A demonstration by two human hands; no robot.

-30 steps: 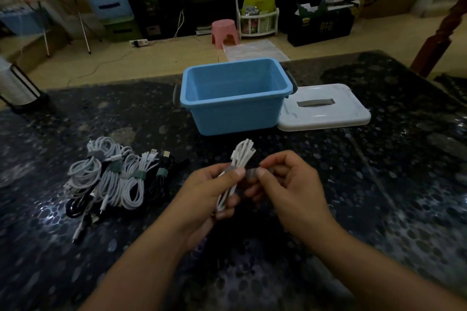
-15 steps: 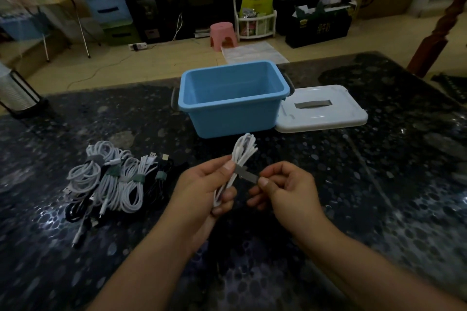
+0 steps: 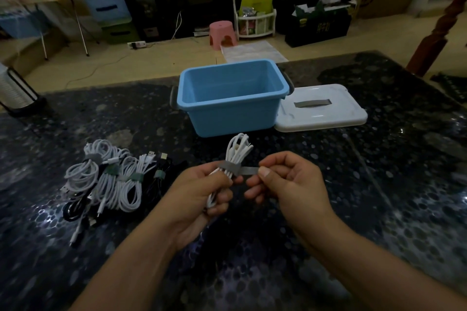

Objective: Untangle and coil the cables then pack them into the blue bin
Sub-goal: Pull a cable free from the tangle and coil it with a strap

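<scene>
Fastening is the step in hand: the left hand (image 3: 202,190) clenches a white cable folded into a long narrow coil (image 3: 233,159), holding it upright above the dark speckled stone desk (image 3: 379,184), while a grey fabric strap (image 3: 231,167) already circles the middle of the bundle. The right hand (image 3: 290,182) pinches the strap's free tail between thumb and forefinger and draws it out level to the right, so each grip is closed, the left on the cable and the right on the strap. Nothing has gone into the open blue plastic bin (image 3: 232,98), which stands empty at the far side of the desk, its flat white lid with a grey handle (image 3: 321,108) lying just beside it on the right. To the left, a row of strapped coils, mostly white with some black ones among them (image 3: 113,179), lies on the desk, well apart from the bin. Judging by this, coiling looks nearly finished and packing has not begun. The next move calls for keeping the tail taut, wrapping it round the bundle and pressing it onto itself without letting the loops splay, then setting this coil down or carrying it across to the bin.
</scene>
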